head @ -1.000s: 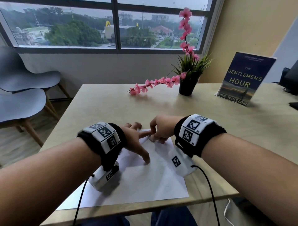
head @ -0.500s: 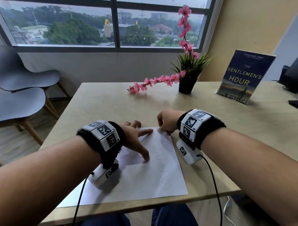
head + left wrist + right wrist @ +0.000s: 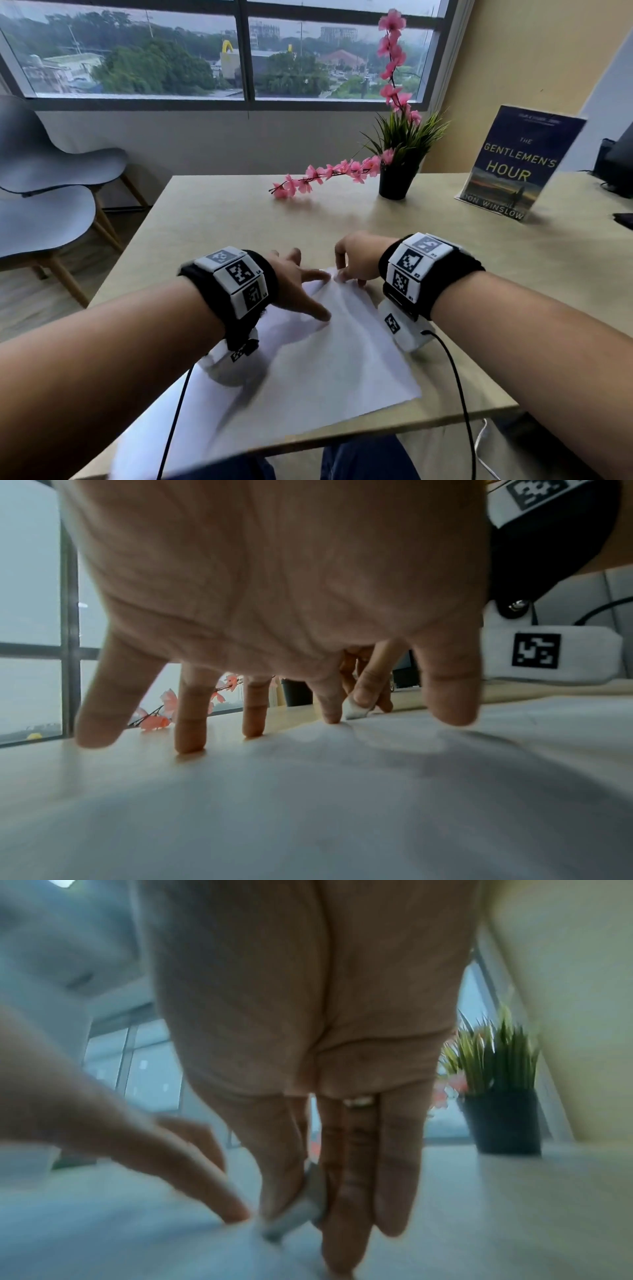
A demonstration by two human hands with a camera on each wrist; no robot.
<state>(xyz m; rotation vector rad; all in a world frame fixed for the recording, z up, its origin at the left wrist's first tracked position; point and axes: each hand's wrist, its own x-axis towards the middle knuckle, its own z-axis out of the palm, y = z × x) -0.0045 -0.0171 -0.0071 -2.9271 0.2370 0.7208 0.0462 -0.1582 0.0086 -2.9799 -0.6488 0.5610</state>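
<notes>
On the surface (image 3: 219, 219): paper (image 3: 325, 370) lies flat toward 6 o'clock, reaching the near edge.
Left hand (image 3: 294, 284): fingers spread straight, pressing the paper down.
Right hand (image 3: 356, 260): pinches the paper's corner (image 3: 294, 1215) at 12 o'clock.
Best handling, likely: firm left pressure, a slow lift of the corner, no stray creases.

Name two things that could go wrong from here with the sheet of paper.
1. The right hand pinches only the far corner of the sheet of paper while the left hand pins it close by with its fingertips; a sharp pull could tear or crease it.
2. The sheet's near edge reaches the front edge of the table; if the fingertips lift, it might slide off.
</notes>
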